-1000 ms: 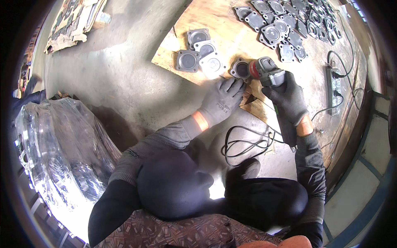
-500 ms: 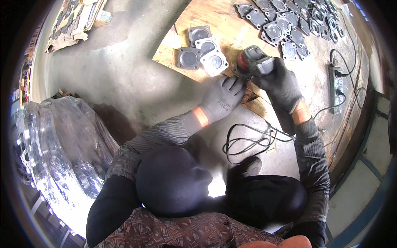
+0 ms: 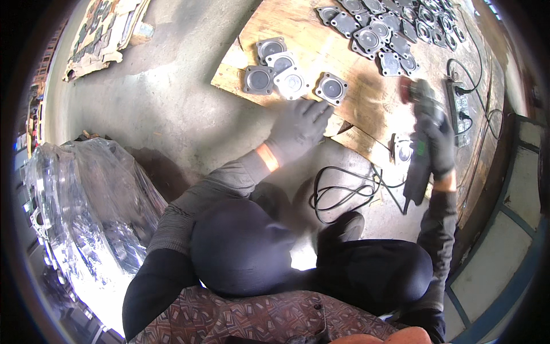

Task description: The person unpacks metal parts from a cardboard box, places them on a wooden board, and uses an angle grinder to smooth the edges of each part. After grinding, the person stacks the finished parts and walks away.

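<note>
My right hand (image 3: 440, 144), in a grey glove, is wrapped round the dark body of an angle grinder (image 3: 421, 156). The grinder's head, with a reddish disc, points away from me over the right part of the wooden board and is blurred. My left hand (image 3: 300, 127), also gloved, is stretched out with nothing in it, at the board's near edge. Just beyond its fingertips a square metal flange plate (image 3: 332, 88) with a round recess lies flat. Left of that plate, several similar flange plates (image 3: 259, 79) lie grouped, some overlapping. Another plate (image 3: 402, 149) is partly hidden behind the grinder.
Many more flange plates (image 3: 369, 39) are heaped at the far right of the wooden board (image 3: 309, 37). A power strip (image 3: 462, 112) with plugged cords lies at the right. Looped black cable (image 3: 338, 198) rests on the floor. A plastic-wrapped stack (image 3: 91, 195) stands at the left.
The grinder has moved right, off the flange plate, in my right hand. The plate it covered now shows fully. My left hand has drawn slightly left and its fingers have straightened.
</note>
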Action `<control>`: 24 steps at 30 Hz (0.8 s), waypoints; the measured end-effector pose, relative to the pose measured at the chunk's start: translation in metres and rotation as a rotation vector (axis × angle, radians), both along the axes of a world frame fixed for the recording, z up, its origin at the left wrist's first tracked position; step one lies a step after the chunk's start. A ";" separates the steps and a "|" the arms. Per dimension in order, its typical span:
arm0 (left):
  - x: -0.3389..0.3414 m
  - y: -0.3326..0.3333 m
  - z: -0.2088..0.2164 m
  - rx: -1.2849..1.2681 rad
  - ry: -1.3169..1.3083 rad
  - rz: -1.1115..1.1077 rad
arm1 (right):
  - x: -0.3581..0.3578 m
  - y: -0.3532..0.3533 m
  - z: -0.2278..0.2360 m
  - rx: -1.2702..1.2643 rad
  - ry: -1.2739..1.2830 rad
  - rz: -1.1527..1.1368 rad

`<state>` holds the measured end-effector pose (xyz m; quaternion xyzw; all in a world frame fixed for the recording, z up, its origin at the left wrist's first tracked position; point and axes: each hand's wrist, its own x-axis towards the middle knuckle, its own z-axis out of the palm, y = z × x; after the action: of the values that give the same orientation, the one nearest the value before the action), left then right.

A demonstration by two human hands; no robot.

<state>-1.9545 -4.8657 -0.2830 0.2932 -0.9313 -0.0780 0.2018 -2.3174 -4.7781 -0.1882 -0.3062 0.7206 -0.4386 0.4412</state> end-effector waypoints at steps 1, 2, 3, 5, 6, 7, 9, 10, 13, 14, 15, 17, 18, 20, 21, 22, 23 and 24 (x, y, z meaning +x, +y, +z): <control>0.009 -0.005 0.007 0.056 0.005 0.012 | -0.015 0.024 0.007 -0.027 -0.167 -0.007; 0.012 -0.014 0.013 0.075 0.009 0.063 | -0.022 0.046 0.009 -0.023 -0.138 -0.118; 0.014 -0.025 0.019 0.093 0.009 0.117 | -0.030 0.062 0.010 -0.014 -0.242 -0.236; 0.012 -0.048 0.026 0.029 0.013 0.152 | -0.035 0.096 0.011 -0.077 -0.334 -0.352; 0.008 -0.058 0.028 0.077 -0.051 0.157 | -0.036 0.109 0.012 -0.086 -0.333 -0.365; 0.002 -0.067 0.028 0.115 -0.120 0.108 | -0.036 0.120 0.012 -0.094 -0.390 -0.397; -0.010 -0.082 0.025 0.113 -0.142 -0.018 | -0.035 0.135 0.008 -0.118 -0.420 -0.403; -0.016 -0.087 0.022 0.153 -0.262 -0.067 | -0.034 0.140 0.006 -0.137 -0.450 -0.404; -0.030 -0.105 0.015 0.261 -0.338 -0.227 | -0.032 0.149 -0.001 -0.123 -0.478 -0.386; -0.034 -0.107 0.013 0.161 -0.297 -0.237 | -0.032 0.150 -0.003 -0.115 -0.500 -0.395; -0.039 -0.105 0.012 0.147 -0.298 -0.208 | -0.032 0.151 -0.004 -0.114 -0.547 -0.384; -0.052 -0.093 0.014 0.110 -0.301 -0.155 | -0.031 0.151 -0.004 -0.082 -0.556 -0.382; -0.066 -0.084 0.015 0.253 -0.300 -0.228 | -0.030 0.150 -0.004 -0.094 -0.541 -0.355; -0.100 -0.045 0.013 0.336 -0.263 -0.267 | -0.028 0.147 -0.001 -0.152 -0.581 -0.285; -0.114 -0.021 0.011 0.234 -0.230 -0.276 | -0.027 0.145 0.000 -0.155 -0.604 -0.311; -0.126 -0.002 0.010 0.296 -0.146 -0.256 | -0.026 0.143 0.001 -0.183 -0.590 -0.278; -0.132 0.005 0.010 0.373 -0.132 -0.287 | -0.026 0.141 0.002 -0.163 -0.551 -0.291; -0.130 0.005 0.011 0.316 -0.017 -0.264 | -0.025 0.139 0.002 -0.170 -0.558 -0.278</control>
<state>-2.0844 -4.8611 -0.2724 0.1974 -0.9395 -0.2463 0.1333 -2.3428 -4.6391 -0.1862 -0.1085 0.5674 -0.6203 0.5306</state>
